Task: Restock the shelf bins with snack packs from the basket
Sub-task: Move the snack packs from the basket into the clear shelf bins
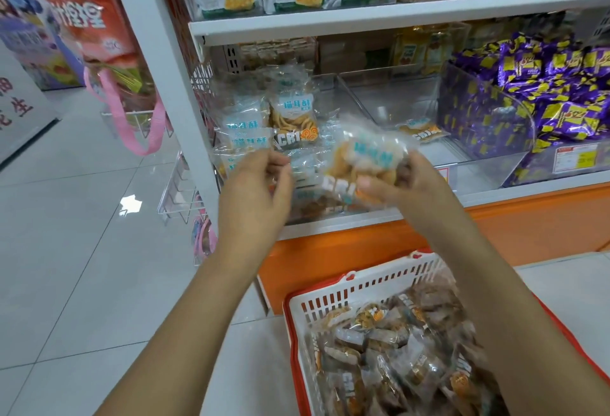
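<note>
A pink strap (pixel 132 118) hangs at the far left; stacked packs (pixel 290 118) fill the left bin (pixel 325 85); the left hand (pixel 260 184) is in front of them, fingers curled and blurred, so I cannot tell whether it pinches anything; just right, the right hand (pixel 396 184) grips a snack pack (pixel 363 154) by its lower edge; a lone pack (pixel 422 130) lies in the middle bin (pixel 396 98); purple packs (pixel 554 92) sit far right; the basket (pixel 363 283), near right, holds more packs.

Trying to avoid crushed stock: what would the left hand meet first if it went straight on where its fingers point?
Probably the stacked clear plastic snack packs with blue labels, just beyond the left hand; depth unclear.
</note>
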`<state>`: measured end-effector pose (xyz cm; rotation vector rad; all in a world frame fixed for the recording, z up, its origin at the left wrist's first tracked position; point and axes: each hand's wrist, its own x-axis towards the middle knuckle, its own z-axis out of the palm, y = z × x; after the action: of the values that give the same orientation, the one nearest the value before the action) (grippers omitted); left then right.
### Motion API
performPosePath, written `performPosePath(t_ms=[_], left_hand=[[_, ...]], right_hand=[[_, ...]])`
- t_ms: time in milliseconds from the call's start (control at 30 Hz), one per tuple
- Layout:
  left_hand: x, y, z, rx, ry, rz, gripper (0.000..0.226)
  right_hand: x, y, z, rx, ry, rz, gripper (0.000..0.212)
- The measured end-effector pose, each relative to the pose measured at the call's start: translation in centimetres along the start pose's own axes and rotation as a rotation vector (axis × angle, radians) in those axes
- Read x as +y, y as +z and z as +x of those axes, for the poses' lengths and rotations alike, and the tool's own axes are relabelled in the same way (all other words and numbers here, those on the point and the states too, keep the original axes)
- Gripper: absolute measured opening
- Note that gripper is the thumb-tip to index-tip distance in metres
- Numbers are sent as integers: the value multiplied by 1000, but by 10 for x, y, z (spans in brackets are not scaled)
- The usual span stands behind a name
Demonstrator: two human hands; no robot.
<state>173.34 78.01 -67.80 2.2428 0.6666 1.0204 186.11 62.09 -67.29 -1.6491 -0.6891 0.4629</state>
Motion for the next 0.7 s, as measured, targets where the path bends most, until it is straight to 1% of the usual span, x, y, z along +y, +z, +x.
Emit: performPosePath(t_ms=[67, 133, 167, 233, 333, 433, 500, 600, 700], left_hand=[[-13, -10, 7, 73, 31, 76, 12], [-23, -14, 11, 68, 23, 120, 18], [-26, -15, 11, 52, 17, 136, 22], [-31, -15, 11, 24, 5, 151, 28], [-34, -14, 11, 14, 4, 158, 24], [-35, -14, 10, 17, 19, 214, 21], [-35, -15, 9, 13, 28, 243, 22], [-37, -15, 9, -6, 33, 248, 25], [-36, -15, 10, -12, 29, 247, 26]], right_hand=[[-13, 7, 36, -25, 37, -6, 45], [-23, 17, 69, -53, 75, -104, 59], [-25, 24, 83, -68, 85, -130, 60], [-26, 37, 103, -99, 96, -144, 53], [-27, 53, 112, -138, 103, -196, 38], [-25, 63, 116, -143, 109, -215, 41], [-24, 69, 119, -113, 101, -222, 46], [-19, 78, 125, 18, 45, -230, 56], [-16, 92, 128, 90, 44, -126, 55]])
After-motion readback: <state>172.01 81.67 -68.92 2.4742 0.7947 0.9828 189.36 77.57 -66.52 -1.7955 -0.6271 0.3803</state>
